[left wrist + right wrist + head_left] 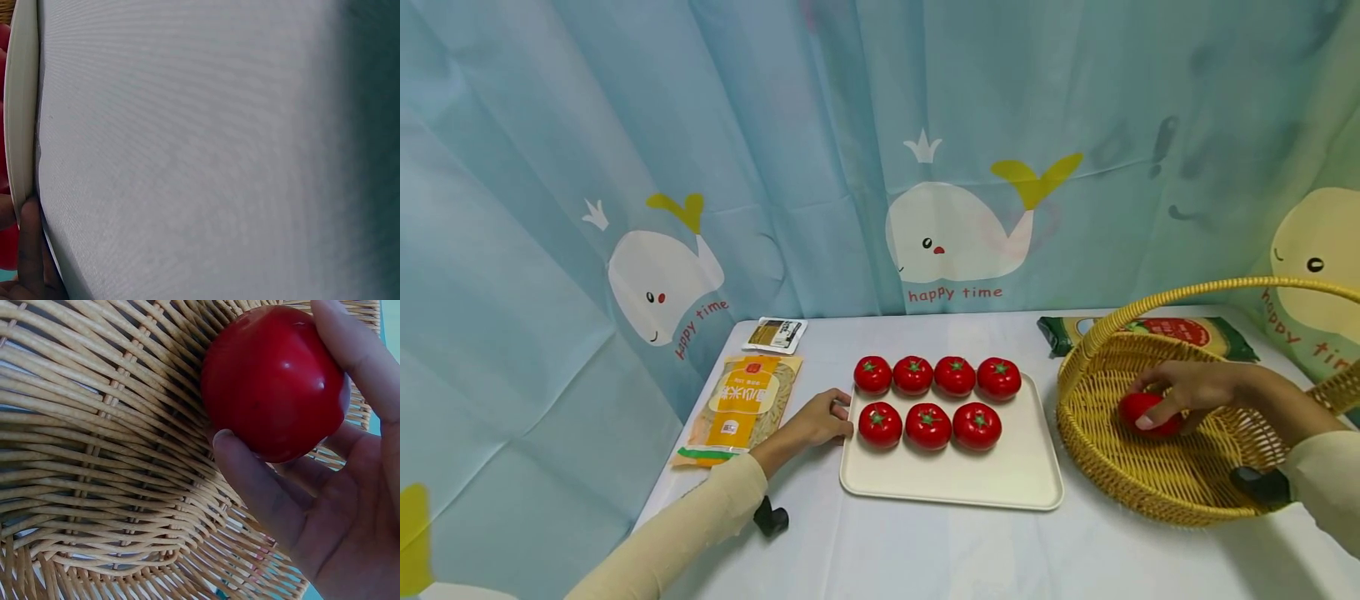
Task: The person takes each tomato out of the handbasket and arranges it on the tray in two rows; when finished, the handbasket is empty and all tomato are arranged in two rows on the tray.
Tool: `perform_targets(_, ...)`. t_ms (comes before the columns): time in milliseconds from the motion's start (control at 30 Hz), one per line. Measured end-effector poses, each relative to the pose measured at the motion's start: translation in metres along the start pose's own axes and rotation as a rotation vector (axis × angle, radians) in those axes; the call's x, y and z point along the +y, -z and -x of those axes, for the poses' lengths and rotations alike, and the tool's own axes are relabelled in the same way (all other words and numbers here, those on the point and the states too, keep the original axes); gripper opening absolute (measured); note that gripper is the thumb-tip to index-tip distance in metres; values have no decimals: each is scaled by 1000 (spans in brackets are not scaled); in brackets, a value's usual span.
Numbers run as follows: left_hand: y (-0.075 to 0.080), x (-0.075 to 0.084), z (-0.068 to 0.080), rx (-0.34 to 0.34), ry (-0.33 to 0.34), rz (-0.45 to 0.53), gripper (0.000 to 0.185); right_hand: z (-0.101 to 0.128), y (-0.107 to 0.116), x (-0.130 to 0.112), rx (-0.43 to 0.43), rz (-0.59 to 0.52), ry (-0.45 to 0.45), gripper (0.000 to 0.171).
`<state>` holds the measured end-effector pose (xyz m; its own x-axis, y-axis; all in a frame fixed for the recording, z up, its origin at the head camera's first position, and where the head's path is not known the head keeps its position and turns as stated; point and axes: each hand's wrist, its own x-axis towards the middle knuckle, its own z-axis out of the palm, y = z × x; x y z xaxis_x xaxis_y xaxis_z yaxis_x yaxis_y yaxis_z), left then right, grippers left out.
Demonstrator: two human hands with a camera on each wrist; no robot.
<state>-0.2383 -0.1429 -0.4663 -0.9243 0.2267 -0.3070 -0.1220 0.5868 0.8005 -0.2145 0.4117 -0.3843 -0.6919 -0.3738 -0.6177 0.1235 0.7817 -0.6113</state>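
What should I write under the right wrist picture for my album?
A right hand grips a red tomato inside a woven basket.

Basket handle [1225, 287] runs off frame (right side), packets' print [741, 400] unreadable.

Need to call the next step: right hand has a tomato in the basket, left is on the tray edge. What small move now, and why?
Probably lift the tomato out of the basket toward the tray. The right hand already grips it, seven tomatoes sit in two rows with the front row's right end free, and the left hand steadies the tray's edge.
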Motion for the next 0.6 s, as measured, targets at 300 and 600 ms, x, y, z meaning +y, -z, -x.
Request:
perform_targets(300, -1, 0, -1, -5, -6, -2, 48, 3, 1, -2, -6, -11, 72, 68)
perform_targets(600, 0, -2, -1, -6, -13, 1, 48, 8, -1, -8, 45, -72, 138, 64)
